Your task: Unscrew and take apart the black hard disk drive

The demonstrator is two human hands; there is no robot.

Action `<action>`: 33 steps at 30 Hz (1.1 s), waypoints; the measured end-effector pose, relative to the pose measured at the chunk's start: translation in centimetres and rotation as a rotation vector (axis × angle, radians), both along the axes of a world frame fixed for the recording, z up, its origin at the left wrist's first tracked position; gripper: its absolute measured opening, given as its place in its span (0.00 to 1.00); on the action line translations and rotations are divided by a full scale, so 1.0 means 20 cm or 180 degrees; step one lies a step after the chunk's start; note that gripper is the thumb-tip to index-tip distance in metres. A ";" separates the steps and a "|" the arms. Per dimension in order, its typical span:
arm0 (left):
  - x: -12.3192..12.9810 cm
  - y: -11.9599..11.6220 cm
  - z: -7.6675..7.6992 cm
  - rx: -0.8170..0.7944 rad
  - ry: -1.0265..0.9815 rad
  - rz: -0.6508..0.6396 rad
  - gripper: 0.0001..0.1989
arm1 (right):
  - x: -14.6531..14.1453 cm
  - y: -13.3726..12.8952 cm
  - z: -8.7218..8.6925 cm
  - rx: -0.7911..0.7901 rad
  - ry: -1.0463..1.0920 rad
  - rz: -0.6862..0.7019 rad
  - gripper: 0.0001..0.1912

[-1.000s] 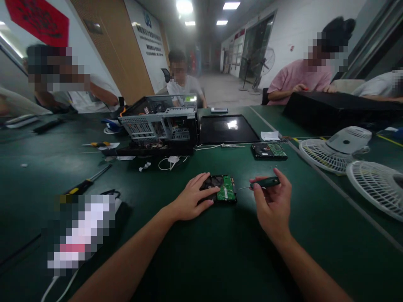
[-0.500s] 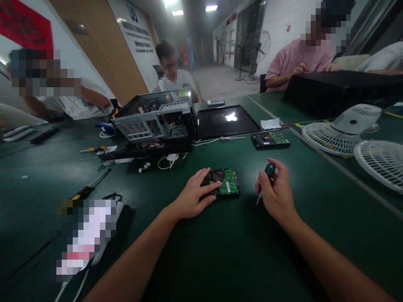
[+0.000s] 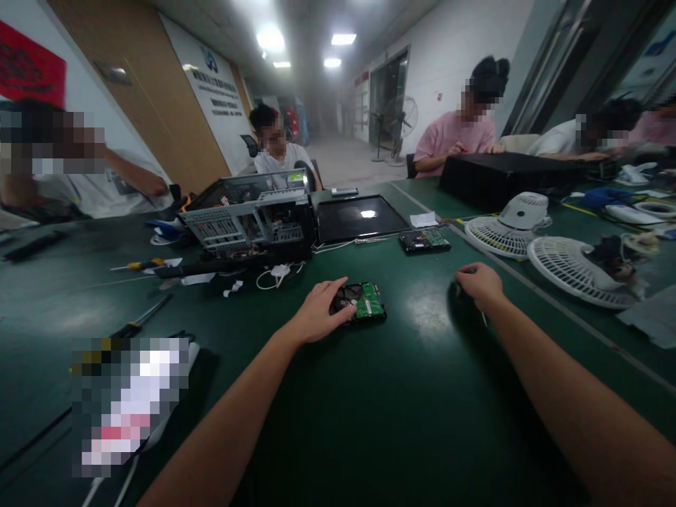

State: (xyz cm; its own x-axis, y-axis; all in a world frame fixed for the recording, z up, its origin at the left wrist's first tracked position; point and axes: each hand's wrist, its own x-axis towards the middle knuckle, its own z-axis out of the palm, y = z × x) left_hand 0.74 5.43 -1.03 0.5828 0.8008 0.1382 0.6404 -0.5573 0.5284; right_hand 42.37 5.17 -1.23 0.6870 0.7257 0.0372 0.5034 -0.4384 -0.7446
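Observation:
A hard drive with a green circuit board (image 3: 370,301) lies flat on the dark green table (image 3: 338,422). My left hand (image 3: 323,310) rests on the drive's left part, fingers spread over its edges. Off to the right of the drive, my right hand (image 3: 479,283) is closed around a screwdriver (image 3: 460,285); its dark handle shows at the fingertips and its thin shaft points down below the hand. A second hard drive (image 3: 424,241) lies farther back, between and beyond my hands.
An open computer case (image 3: 248,218) stands at the back left beside a black panel (image 3: 360,217). White fan grilles (image 3: 575,271) lie at right. A yellow-black screwdriver (image 3: 132,327) and a pixelated object (image 3: 140,401) are at left. Several people sit around the table.
My right hand has moved right, away from the drive, with the screwdriver turned in its grip. My left hand stays on the drive. The view has turned slightly right.

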 end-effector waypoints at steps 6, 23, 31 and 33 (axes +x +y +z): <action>0.10 0.10 0.04 -0.0044 0.0223 0.0206 0.37 | 0.13 0.14 -0.05 -0.0873 -0.1579 0.0381 0.16; 0.05 0.02 0.00 0.0472 -0.0126 0.0227 0.28 | 0.02 0.25 0.00 -0.0992 -0.1772 0.0523 0.15; 0.03 -0.13 -0.07 0.1230 0.0063 -0.0144 0.30 | -0.45 0.00 0.09 -0.0273 -0.1149 0.2097 0.14; 0.03 -0.14 -0.07 0.1279 0.0091 -0.0233 0.30 | -0.61 -0.10 0.11 -0.0008 -0.0812 0.2707 0.15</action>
